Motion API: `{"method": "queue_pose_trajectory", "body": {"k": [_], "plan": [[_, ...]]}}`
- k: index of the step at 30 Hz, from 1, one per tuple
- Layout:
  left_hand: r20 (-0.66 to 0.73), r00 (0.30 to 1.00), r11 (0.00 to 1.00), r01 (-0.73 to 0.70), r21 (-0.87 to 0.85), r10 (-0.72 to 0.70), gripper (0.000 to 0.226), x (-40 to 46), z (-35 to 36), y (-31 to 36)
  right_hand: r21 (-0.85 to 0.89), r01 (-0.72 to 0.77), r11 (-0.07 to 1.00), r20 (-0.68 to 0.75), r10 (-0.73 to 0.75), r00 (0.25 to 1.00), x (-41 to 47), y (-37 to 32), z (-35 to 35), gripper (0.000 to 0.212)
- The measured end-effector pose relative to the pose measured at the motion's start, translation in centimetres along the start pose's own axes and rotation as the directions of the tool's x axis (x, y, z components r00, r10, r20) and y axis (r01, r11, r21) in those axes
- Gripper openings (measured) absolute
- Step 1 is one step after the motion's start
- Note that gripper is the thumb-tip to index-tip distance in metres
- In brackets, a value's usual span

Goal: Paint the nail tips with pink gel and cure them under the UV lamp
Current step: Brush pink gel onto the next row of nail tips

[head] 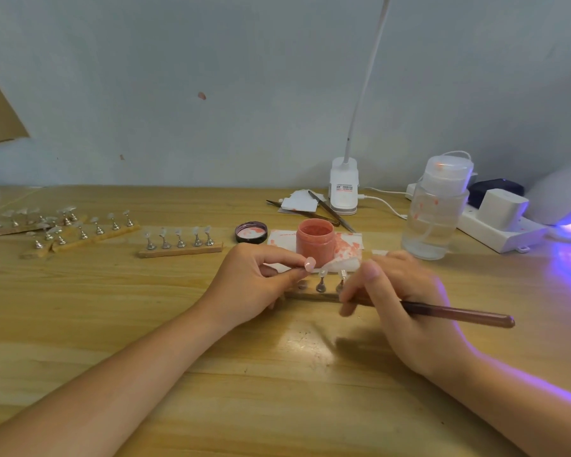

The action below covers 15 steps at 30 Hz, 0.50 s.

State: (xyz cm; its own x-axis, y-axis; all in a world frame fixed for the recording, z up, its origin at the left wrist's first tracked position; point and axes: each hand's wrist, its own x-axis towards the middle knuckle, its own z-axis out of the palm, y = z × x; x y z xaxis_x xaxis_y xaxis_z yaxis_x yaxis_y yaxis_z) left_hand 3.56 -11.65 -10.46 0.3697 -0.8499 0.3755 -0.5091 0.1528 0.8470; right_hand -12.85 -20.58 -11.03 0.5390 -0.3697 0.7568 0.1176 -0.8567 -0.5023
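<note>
Pinching a small pale-pink painted nail tip (pixel 310 262) between thumb and fingertips, the left hand (pixel 254 285) hovered just above the wooden table (pixel 112 318), directly in front of the open, round pink gel jar (pixel 314 240). The right hand (pixel 406 305) had its fingers curled around a long brown-handled brush (pixel 459 314), whose handle pointed out to the right; its bristle end was hidden behind the blurred fingers. Between the two hands lay a narrow wooden strip (pixel 310 295) carrying small metal stands, two of them topped with clear nail tips (pixel 322 274). The jar stood on a white paper towel blotched with pink (pixel 350 247), with its black lid (pixel 251 231) lying upturned just to the left. Farther left, a second wooden strip with five clear tips on stands (pixel 180 244) rested near a scattered group of similar strips (pixel 63 229). A clear plastic pump bottle (pixel 437 209) stood to the right of the jar, and at the far right edge the white UV lamp (pixel 567 206) cast violet light across the table. A white clip-on desk lamp (pixel 343 186) stood against the wall.
</note>
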Motion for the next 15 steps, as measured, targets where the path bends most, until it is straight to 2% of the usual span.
{"method": "queue_pose_trajectory", "body": {"k": [2,4,7,9,12,15], "plan": [[-0.009,1.000,1.000,0.014,-0.004,-0.014,0.005,0.02,-0.10,0.09,-0.022,-0.019,1.000,-0.042,0.018,0.999,0.09,0.01,-0.04,0.047],[-0.003,1.000,1.000,0.008,0.003,-0.008,0.012,-0.03,-0.16,0.15,-0.034,-0.073,0.997,-0.020,0.073,0.997,0.23,0.09,0.00,0.043],[-0.007,1.000,1.000,0.025,-0.016,-0.025,0.016,-0.05,-0.14,0.08,0.022,-0.063,0.998,0.004,0.063,0.998,0.09,0.08,0.03,0.054],[-0.009,1.000,0.999,0.029,-0.031,-0.030,0.015,0.02,-0.13,0.04,0.053,-0.039,0.998,-0.025,0.041,0.999,0.04,0.08,0.01,0.055],[-0.002,1.000,0.998,0.018,-0.058,-0.018,0.013,0.16,-0.17,-0.09,0.009,-0.088,0.996,-0.011,0.088,0.996,0.26,0.18,0.03,0.043],[0.022,1.000,0.998,0.015,-0.064,-0.014,0.003,0.23,-0.21,-0.31,0.022,-0.076,0.997,0.009,0.076,0.997,0.19,0.13,0.08,0.047]]}}
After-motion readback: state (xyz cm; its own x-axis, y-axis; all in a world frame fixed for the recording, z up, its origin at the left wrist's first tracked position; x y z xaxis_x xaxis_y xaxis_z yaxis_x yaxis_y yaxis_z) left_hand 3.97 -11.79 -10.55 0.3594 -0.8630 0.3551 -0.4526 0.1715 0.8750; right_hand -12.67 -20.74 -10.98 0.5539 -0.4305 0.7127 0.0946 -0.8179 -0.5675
